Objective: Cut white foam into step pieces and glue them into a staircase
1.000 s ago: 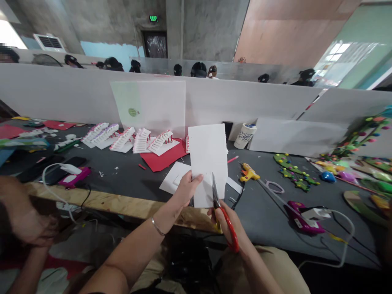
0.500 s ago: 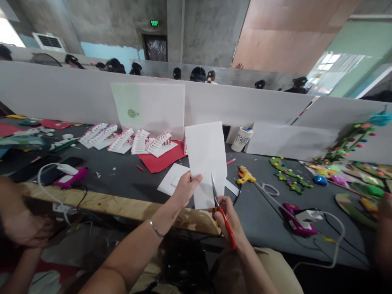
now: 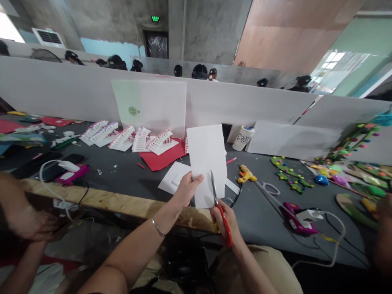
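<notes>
Over bench, white card in left hand, scissors in right hand

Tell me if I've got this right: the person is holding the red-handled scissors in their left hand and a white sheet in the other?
Not quite: the red-handled scissors are in the right hand, not the left, as the head view shows. The rest stands: the left hand holds the white sheet.
</notes>
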The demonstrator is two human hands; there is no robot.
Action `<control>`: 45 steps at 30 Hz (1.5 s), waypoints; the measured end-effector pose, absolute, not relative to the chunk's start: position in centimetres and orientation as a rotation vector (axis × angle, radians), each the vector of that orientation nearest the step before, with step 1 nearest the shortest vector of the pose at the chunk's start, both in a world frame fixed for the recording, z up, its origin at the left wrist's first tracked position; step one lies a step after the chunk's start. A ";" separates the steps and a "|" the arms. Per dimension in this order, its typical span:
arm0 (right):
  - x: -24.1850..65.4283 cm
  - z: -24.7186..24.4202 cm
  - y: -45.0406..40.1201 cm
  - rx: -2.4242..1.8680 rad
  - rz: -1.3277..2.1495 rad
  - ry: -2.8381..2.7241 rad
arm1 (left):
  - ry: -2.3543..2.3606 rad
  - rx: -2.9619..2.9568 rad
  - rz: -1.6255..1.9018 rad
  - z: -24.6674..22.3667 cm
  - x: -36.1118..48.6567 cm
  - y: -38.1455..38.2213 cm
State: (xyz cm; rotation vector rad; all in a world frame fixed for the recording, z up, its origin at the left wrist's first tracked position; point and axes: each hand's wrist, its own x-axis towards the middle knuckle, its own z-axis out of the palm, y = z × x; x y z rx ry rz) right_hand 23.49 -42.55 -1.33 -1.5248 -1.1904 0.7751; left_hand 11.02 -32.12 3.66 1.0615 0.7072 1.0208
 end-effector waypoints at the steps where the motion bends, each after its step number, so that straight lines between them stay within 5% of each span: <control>1: 23.4 -1.2 -42.5 -1.523 0.754 -1.198 | 0.706 1.054 1.016 3.7 11.0 -32.1; 38: 22.9 -2.9 -42.8 -1.619 0.707 -1.149 | 0.700 0.943 0.989 4.0 10.4 -32.1; 45: 22.2 -3.1 -42.6 -1.532 1.038 -1.097 | 0.674 0.897 1.067 4.6 10.6 -29.6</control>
